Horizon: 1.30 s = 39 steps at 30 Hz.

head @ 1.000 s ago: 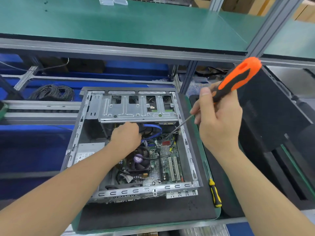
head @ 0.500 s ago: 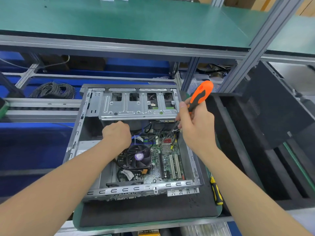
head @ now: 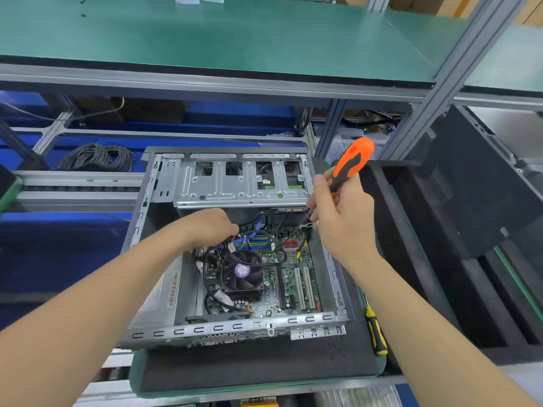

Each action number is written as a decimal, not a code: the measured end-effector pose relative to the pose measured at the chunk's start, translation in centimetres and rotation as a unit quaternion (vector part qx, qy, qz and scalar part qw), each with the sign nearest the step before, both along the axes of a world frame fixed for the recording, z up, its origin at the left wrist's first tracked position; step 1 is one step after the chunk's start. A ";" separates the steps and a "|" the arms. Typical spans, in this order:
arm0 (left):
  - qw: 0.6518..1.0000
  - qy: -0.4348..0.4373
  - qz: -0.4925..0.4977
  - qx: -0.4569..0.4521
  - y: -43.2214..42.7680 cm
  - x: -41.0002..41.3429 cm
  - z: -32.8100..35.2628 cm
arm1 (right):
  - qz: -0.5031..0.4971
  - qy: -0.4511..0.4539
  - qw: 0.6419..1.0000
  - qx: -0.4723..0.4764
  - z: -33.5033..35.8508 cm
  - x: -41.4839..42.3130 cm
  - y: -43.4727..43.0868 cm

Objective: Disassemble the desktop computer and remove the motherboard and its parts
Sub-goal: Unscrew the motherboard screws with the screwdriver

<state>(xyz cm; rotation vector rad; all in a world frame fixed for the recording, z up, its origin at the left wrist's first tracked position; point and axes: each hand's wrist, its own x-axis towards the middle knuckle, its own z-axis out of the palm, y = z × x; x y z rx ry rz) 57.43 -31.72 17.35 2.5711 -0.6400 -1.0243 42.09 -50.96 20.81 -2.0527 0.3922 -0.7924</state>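
Motherboard (head: pixel 293 277), flat in the bottom of the open case (head: pixel 235 327) on the bench (head: pixel 264 368), looks stiff but fragile, best lifted by its bare edges; fingers of the left hand (head: pixel 210 227) curl round the cables (head: pixel 249 235), and the right hand (head: pixel 343 218) grips the orange screwdriver (head: pixel 351 163).

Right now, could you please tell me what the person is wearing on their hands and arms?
Nothing is worn, as far as the view shows. The left hand and right hand have no gloves, and no rings show. The left forearm and right forearm are uncovered to the frame's edge: no sleeves, watch or wristband.
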 end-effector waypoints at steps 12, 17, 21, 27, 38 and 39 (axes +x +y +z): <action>0.973 -0.227 0.043 -0.004 3.8 1.3 4.2 | 0.002 0.007 1.000 -0.008 0.0 0.3 -0.5; 0.983 -0.025 0.104 -0.151 4.1 1.4 4.2 | 0.001 0.010 1.000 -0.003 0.1 0.6 -0.3; 0.953 0.108 0.097 -0.266 3.9 0.8 4.6 | 0.000 0.007 1.000 -0.001 0.1 0.7 -0.3; 0.949 0.013 0.101 -0.300 3.8 1.3 5.5 | 0.000 0.008 1.000 0.013 0.1 0.9 -0.3; 0.981 -0.119 -0.071 -0.133 5.4 1.1 2.5 | 0.000 0.023 1.000 0.006 -0.2 1.2 -0.5; 0.980 -0.129 -0.086 -0.122 5.1 0.7 2.2 | 0.000 0.022 1.000 0.008 -0.2 1.2 -0.4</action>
